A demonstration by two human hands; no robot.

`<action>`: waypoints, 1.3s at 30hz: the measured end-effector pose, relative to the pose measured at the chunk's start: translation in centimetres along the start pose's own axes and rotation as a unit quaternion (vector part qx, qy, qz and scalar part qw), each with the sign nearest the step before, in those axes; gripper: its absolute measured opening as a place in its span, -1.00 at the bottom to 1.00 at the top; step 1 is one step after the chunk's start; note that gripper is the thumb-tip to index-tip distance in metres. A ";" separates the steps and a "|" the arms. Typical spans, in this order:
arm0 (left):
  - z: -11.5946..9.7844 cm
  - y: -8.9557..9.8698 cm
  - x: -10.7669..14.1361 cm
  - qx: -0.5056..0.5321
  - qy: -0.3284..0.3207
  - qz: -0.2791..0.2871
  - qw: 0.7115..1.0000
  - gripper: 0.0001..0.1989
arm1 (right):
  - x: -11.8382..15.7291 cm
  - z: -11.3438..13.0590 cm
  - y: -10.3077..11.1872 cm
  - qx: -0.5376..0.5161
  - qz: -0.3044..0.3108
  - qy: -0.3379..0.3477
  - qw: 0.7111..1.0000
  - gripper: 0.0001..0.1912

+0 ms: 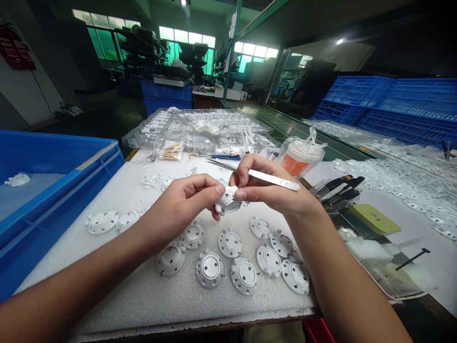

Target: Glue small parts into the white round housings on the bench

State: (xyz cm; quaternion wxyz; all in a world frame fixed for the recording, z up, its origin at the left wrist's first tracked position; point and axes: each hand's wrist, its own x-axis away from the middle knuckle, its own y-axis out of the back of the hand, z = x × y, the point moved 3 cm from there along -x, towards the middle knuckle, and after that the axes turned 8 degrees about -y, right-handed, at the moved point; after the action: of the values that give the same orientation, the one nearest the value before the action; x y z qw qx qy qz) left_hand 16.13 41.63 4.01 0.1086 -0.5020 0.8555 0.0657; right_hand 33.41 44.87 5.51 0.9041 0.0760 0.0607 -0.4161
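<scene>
A small white round plastic part is pinched between both hands above the foam-covered table. My left hand is closed on its left side, thumb and fingertips pressed to it. On the other side, my right hand grips the part with thumb and fingertips while also keeping hold of metal tweezers, whose tips point left. Below the hands lie several white disc-shaped parts with dark holes and small bumps at their rims. Part of the held piece is hidden by the fingers.
A blue bin stands at the left. Behind the hands are toothpicks, small white pieces and clear trays of parts. A wrapped cup, a yellow-green box and blue crates are on the right.
</scene>
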 end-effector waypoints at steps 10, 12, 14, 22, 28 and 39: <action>0.1 0.2 0.0 -0.021 -0.008 0.001 1.000 -0.87 | 0.1 0.1 -0.2 0.007 0.006 -0.005 1.000 -0.77; 0.1 0.1 0.0 -0.014 -0.005 0.001 1.000 -0.83 | 0.1 0.1 -0.2 0.012 0.002 -0.005 1.000 -0.77; 0.0 0.1 0.0 -0.006 -0.001 0.000 1.000 -0.77 | 0.0 0.0 -0.3 0.016 -0.002 -0.007 1.000 -0.78; -0.2 0.2 -0.1 -0.021 -0.029 0.000 0.999 -0.74 | 0.1 -0.1 -0.2 0.011 0.001 -0.009 1.000 -0.79; -0.8 0.3 0.4 -0.225 -0.218 -0.062 0.948 -0.46 | -0.8 -0.3 -1.0 -0.070 -0.107 0.032 0.991 -0.73; -2.2 1.4 0.4 -0.496 -0.427 -0.141 0.743 -0.59 | -1.3 -0.5 -2.8 -0.125 -0.139 0.056 0.981 -0.73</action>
State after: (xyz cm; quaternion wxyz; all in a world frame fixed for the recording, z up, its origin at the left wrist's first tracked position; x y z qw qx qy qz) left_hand 14.44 41.53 6.02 0.2069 -0.5190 0.4860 0.6721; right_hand 30.43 44.13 4.96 0.8348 -0.0233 0.1731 -0.5221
